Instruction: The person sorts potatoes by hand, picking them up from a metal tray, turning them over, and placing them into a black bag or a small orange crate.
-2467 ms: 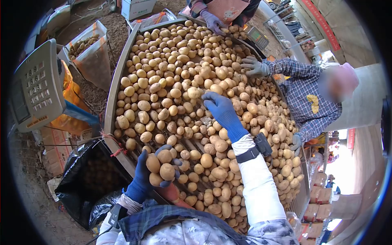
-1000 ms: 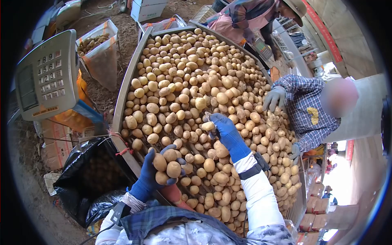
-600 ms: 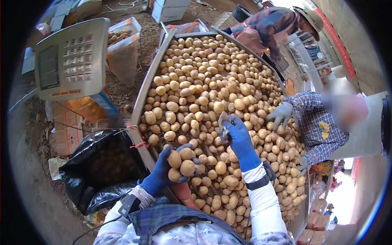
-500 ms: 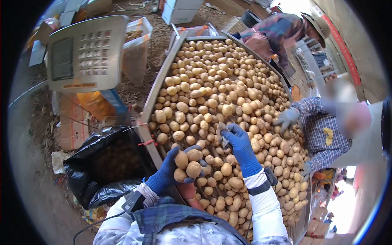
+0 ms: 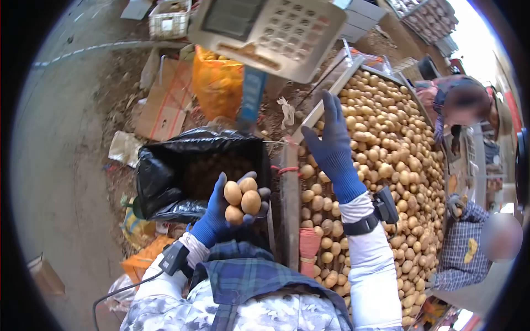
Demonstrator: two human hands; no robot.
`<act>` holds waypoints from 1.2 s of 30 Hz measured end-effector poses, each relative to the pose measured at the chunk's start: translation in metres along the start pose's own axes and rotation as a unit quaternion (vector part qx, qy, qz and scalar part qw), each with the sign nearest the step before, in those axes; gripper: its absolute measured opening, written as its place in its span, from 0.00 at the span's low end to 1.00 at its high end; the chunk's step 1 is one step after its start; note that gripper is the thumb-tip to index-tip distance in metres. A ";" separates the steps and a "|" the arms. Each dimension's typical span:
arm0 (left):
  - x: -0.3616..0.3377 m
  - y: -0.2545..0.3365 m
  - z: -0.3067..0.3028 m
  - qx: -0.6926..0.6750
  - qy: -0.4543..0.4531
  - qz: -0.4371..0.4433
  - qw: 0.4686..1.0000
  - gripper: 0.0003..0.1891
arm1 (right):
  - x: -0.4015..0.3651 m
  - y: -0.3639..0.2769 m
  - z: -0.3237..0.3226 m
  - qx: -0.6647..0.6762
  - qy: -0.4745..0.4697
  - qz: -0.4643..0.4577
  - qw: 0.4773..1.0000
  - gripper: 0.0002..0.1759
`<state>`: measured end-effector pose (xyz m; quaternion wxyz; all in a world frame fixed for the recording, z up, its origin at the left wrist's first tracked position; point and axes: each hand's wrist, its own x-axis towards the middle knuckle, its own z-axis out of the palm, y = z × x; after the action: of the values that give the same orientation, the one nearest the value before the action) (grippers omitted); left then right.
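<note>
My left hand (image 5: 220,212), in a blue knit glove, cradles several potatoes (image 5: 250,202) palm up, its fingers curled round them. It is at the near side of a container lined with a black plastic bag (image 5: 160,182), where more potatoes lie dimly in shadow. My right hand (image 5: 334,143), gloved the same way, is open with fingers stretched out and nothing in them. Below it are the raised edge of the sorting table (image 5: 290,220) and the heap of loose potatoes (image 5: 408,160) spread over that table.
A scale display with keypad (image 5: 276,33) juts in at the top. Beyond the black bag stand an orange bag (image 5: 218,83) and flattened cardboard (image 5: 165,102). A co-worker in a checked shirt (image 5: 464,248) sits at the table's right side; another person (image 5: 458,96) bends farther back.
My view has swung left. My left hand has carried its potatoes from over the heap to the black bag. My right hand has opened, and the greyish-brown piece it held is gone from it.
</note>
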<state>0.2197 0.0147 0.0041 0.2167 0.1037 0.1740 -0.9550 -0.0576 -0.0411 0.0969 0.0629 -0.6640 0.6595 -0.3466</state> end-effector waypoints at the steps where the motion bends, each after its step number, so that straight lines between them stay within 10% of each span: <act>1: -0.003 0.008 -0.007 -0.001 0.011 0.028 1.000 0.40 | -0.005 -0.008 0.003 -0.067 -0.003 -0.017 0.998 0.46; 11: -0.026 0.059 -0.045 0.056 0.041 0.106 0.992 0.36 | -0.143 -0.043 0.027 -0.161 -0.211 -0.002 0.964 0.32; 16: -0.056 0.103 -0.070 0.188 0.209 0.154 0.947 0.32 | -0.167 -0.040 0.005 -0.047 -0.186 0.091 0.977 0.29; 18: -0.051 0.106 -0.071 0.172 0.439 0.217 0.854 0.47 | -0.184 -0.037 -0.019 -0.040 -0.156 0.110 0.981 0.23; 29: 0.042 0.021 -0.004 0.268 0.077 0.006 0.960 0.26 | -0.259 -0.043 -0.095 -0.076 -0.108 0.205 0.970 0.04; 36: 0.078 -0.064 0.026 0.331 0.047 -0.087 0.938 0.29 | -0.277 -0.008 -0.130 -0.105 -0.076 0.396 0.909 0.11</act>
<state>0.1185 0.0290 0.0248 0.0775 0.1988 -0.1338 -0.9678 -0.0913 0.2627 0.0943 0.1747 -0.3754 0.8941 -0.1709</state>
